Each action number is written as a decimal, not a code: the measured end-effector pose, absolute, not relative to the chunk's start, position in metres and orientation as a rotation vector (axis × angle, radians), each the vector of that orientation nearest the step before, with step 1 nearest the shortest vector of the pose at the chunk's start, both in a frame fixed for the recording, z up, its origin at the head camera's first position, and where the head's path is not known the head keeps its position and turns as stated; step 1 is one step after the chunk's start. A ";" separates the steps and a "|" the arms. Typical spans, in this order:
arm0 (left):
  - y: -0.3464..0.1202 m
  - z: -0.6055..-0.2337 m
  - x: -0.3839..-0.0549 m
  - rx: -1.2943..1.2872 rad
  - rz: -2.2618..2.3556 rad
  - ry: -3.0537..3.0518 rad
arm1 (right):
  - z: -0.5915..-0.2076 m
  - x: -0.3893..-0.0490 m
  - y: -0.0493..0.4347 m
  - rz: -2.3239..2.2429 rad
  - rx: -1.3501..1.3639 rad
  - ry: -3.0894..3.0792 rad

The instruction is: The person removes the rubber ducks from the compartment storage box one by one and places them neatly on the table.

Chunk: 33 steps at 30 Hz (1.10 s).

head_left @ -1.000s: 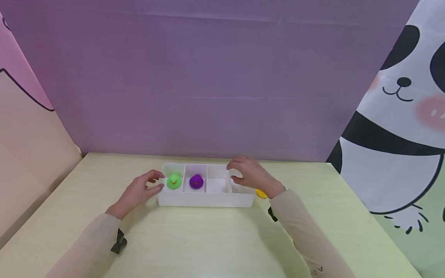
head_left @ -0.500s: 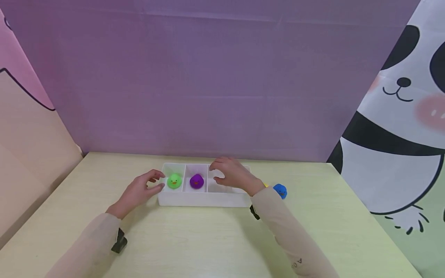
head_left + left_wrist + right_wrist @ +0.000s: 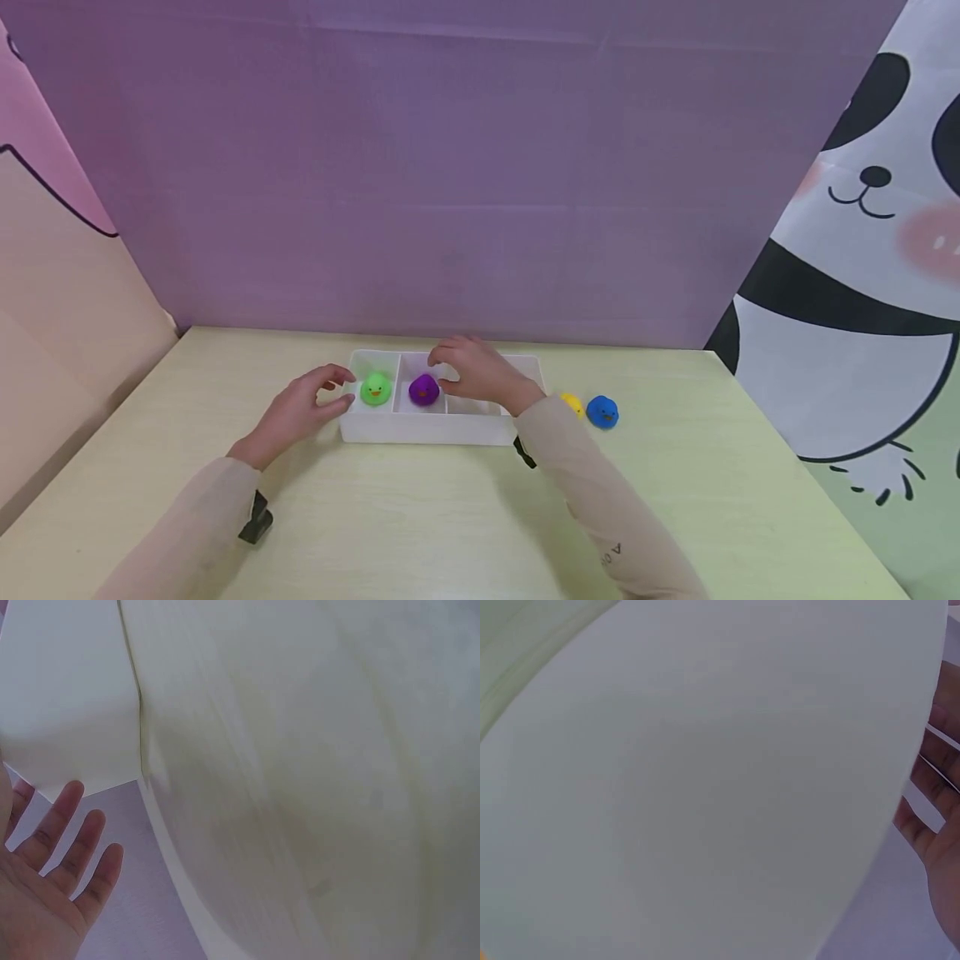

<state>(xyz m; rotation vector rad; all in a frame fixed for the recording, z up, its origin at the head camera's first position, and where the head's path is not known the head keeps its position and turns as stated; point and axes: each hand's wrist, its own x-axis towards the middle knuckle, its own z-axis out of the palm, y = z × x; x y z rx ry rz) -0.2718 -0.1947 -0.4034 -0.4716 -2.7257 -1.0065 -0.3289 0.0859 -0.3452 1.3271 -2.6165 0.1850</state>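
Observation:
In the head view a white divided box lies on the table. A green toy duck is in its leftmost compartment and a purple toy duck in the one beside it. My left hand is at the box's left end, thumb and fingers spread apart, fingertips right at the rim. My right hand hovers over the middle of the box, its thumb and fingertips parted close to the purple duck. Nothing shows between the fingers of either hand. The right hand hides part of the right-hand compartments.
A yellow toy duck, partly covered by the right sleeve, and a blue toy duck sit on the table just right of the box. A purple backdrop rises behind the table's far edge.
My right hand has moved left along the box, from the rightmost compartment toward the purple duck. The blue duck and more of the yellow one have come into view. The left hand stays put.

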 end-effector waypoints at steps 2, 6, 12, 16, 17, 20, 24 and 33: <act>-0.195 -0.404 -0.273 -0.477 -1.006 -2.719 | -0.345 -0.330 0.082 0.176 1.326 -2.625; -0.195 -0.406 -0.274 -0.493 -0.996 -2.708 | -0.344 -0.331 0.074 0.165 1.322 -2.667; -0.195 -0.406 -0.274 -0.502 -0.981 -2.710 | -0.348 -0.335 0.063 0.113 1.298 -2.756; -0.195 -0.406 -0.273 -0.503 -0.988 -2.708 | -0.354 -0.337 0.059 0.008 1.294 -2.746; -0.194 -0.407 -0.273 -0.503 -0.988 -2.708 | -0.356 -0.338 0.058 -0.017 1.293 -2.744; -0.195 -0.407 -0.274 -0.501 -0.987 -2.709 | -0.359 -0.338 0.056 -0.059 1.281 -2.752; -0.195 -0.407 -0.274 -0.495 -0.982 -2.713 | -0.360 -0.338 0.055 -0.087 1.270 -2.766; -0.195 -0.405 -0.272 -0.496 -0.998 -2.719 | -0.357 -0.337 0.049 -0.116 1.280 -2.799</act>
